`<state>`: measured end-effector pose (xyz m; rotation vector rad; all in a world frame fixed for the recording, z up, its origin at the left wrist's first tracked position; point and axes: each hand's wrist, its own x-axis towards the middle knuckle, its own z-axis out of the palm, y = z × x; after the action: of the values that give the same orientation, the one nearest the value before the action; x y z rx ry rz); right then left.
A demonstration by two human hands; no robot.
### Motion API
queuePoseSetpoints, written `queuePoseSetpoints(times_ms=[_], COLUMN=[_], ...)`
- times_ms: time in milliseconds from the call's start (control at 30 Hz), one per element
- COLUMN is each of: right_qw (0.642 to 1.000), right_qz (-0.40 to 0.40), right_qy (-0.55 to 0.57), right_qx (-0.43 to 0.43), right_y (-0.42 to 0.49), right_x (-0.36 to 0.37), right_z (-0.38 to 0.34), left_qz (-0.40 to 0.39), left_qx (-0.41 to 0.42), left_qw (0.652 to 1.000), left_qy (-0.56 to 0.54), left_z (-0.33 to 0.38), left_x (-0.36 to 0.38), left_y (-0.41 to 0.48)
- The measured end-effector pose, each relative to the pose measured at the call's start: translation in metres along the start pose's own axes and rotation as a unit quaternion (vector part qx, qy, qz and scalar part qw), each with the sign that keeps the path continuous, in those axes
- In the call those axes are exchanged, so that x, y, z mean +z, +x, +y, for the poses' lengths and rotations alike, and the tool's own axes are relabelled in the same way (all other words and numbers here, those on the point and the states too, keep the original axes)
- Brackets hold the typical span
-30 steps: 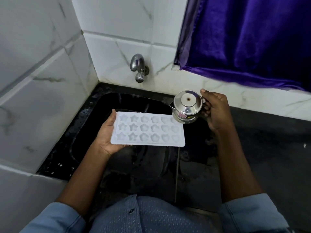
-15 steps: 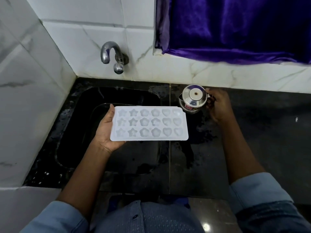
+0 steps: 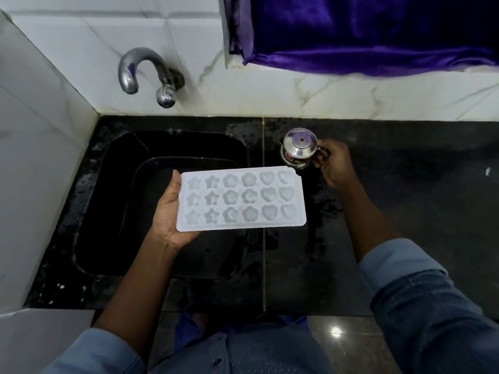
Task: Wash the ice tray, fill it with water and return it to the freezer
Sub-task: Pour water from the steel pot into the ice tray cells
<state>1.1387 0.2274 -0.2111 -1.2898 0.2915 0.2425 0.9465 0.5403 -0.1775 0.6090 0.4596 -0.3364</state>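
One ice tray (image 3: 240,198) in left hand (image 3: 168,211), right hand (image 3: 334,166) on jug (image 3: 298,147).

Cannot see fingers of left hand (image 3: 167,211) under the ice tray (image 3: 241,198), nor handle of steel pot (image 3: 298,151) inside right hand (image 3: 333,164)

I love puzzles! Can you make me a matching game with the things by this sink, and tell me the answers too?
Things:
1. ice tray
2. steel pot
3. tap
4. curtain

Clues:
a. purple
b. its handle is in the right hand
c. held by the left hand
d. fixed to the white wall

Pairs: 1-c, 2-b, 3-d, 4-a.
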Motion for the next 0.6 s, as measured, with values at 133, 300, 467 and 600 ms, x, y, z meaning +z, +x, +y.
queuePoseSetpoints(times_ms=[133, 300, 467, 600], right_qw=[1.000, 0.999, 0.999, 0.998], right_qz=[0.016, 0.017, 0.015, 0.007], right_qy=[-0.002, -0.019, -0.013, -0.026], right_qx=[0.022, 0.036, 0.043, 0.055], right_y=[0.018, 0.035, 0.044, 0.046], right_x=[-0.003, -0.008, -0.014, -0.017], right_z=[0.007, 0.016, 0.024, 0.029], left_qz=[-0.007, 0.016, 0.040, 0.028], left_qx=[-0.005, -0.010, -0.017, -0.020], left_qw=[1.000, 1.000, 0.999, 0.999], left_qy=[-0.011, 0.006, 0.020, 0.004], left_z=[-0.003, -0.008, -0.013, -0.015], left_x=[0.001, 0.008, 0.015, 0.011], left_y=[0.009, 0.013, 0.012, 0.012])
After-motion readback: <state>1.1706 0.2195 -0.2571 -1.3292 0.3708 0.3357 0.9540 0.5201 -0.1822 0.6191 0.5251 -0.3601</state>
